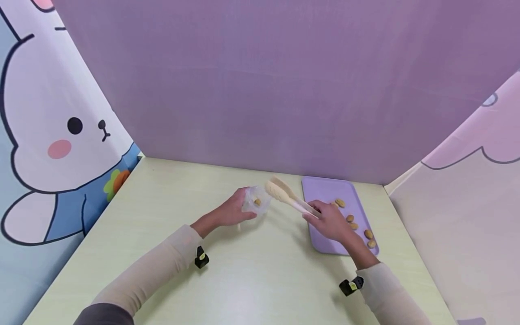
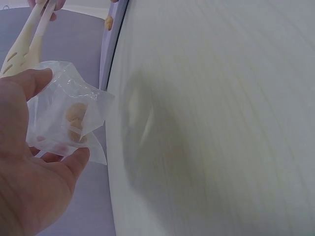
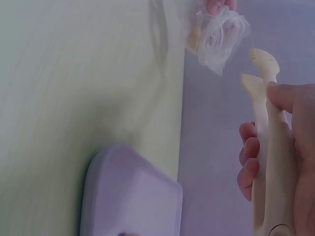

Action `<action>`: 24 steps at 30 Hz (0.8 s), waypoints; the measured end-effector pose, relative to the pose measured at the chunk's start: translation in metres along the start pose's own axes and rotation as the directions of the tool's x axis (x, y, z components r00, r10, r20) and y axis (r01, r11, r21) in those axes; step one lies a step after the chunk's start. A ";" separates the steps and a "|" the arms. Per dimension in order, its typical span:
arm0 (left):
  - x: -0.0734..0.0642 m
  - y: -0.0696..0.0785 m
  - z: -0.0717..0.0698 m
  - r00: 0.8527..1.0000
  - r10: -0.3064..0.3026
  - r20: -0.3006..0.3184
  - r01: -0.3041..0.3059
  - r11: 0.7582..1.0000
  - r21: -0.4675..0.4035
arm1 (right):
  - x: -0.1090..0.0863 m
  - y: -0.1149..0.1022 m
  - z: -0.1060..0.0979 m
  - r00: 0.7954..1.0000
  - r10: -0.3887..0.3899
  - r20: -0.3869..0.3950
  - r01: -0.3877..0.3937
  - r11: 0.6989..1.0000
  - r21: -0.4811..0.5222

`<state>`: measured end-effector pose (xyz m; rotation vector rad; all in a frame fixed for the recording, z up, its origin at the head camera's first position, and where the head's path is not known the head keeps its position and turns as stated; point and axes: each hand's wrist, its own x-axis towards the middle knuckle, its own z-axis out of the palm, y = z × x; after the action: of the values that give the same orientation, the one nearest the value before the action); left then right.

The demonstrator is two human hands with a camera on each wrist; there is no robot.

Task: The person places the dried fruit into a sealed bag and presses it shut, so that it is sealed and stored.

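Observation:
My left hand [image 1: 235, 208] grips a clear plastic bag [image 2: 64, 93] between thumb and fingers, its mouth spread toward the right. Inside the bag, brown nuts [image 2: 76, 120] show through the film. A pair of cream tongs [image 3: 273, 147] is in my right hand [image 1: 329, 221], fingers wrapped around the two arms. The tongs' tips [image 1: 278, 189] point left, close to the bag in the head view, slightly apart with nothing visible between them. Below the right hand lies a purple tray [image 1: 325, 246] with several brown nuts [image 1: 350, 218] scattered on it, partly covered by the hand.
The pale wooden table [image 1: 227, 280] carries the tray at its back right. A purple panel [image 1: 260, 90] rises along the far edge. Printed cartoon sheets hang at the left [image 1: 48, 113] and right [image 1: 467, 203] sides.

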<state>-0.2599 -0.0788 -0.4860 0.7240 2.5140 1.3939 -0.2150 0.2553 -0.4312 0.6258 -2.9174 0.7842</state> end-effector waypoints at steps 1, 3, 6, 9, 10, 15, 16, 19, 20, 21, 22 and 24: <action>-0.001 0.000 0.000 1.000 -0.005 0.001 0.005 1.000 0.003 | -0.002 0.002 0.000 1.000 0.008 -0.003 -0.008 1.000 -0.005; -0.002 0.001 -0.001 1.000 -0.023 0.004 0.023 1.000 0.017 | -0.005 0.006 -0.001 1.000 0.026 -0.005 -0.027 1.000 -0.004; -0.004 0.002 -0.002 0.999 -0.043 0.005 0.043 0.999 0.025 | -0.012 0.012 -0.004 0.997 0.080 -0.004 -0.080 0.997 0.003; -0.006 0.002 -0.003 0.999 -0.052 0.005 0.052 0.998 0.022 | -0.019 0.018 -0.008 0.993 0.122 0.001 -0.122 0.992 0.038; -0.006 0.002 -0.003 0.999 -0.052 0.004 0.052 0.998 0.019 | -0.022 0.020 -0.009 0.991 0.131 -0.002 -0.130 0.990 0.049; -0.008 0.000 -0.003 0.999 -0.043 0.005 0.043 0.999 0.022 | -0.034 0.027 -0.014 0.989 0.146 -0.013 -0.145 0.988 0.054; -0.009 0.000 -0.003 0.999 -0.042 0.006 0.041 0.999 0.021 | -0.037 0.028 -0.015 0.989 0.150 -0.016 -0.149 0.988 0.046; -0.010 0.000 -0.004 0.999 -0.038 0.010 0.038 0.999 0.017 | -0.043 0.031 -0.019 0.987 0.157 -0.029 -0.156 0.988 0.019; -0.011 0.000 -0.004 0.999 -0.038 0.012 0.038 0.999 0.016 | -0.045 0.032 -0.020 0.986 0.165 -0.034 -0.164 0.986 0.011; -0.011 0.000 -0.004 0.999 -0.038 0.013 0.038 0.999 0.013 | -0.047 0.033 -0.021 0.985 0.164 -0.044 -0.164 0.986 0.002; -0.011 0.000 -0.004 0.999 -0.038 0.014 0.038 0.999 0.010 | -0.049 0.035 -0.023 0.985 0.164 -0.053 -0.165 0.986 -0.006; -0.011 0.000 -0.005 0.999 -0.037 0.017 0.037 0.999 0.003 | -0.052 0.038 -0.025 0.984 0.165 -0.071 -0.167 0.986 -0.019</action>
<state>-0.2518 -0.0878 -0.4843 0.6841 2.5039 1.3662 -0.1838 0.3167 -0.4349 0.3489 -2.9390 0.7663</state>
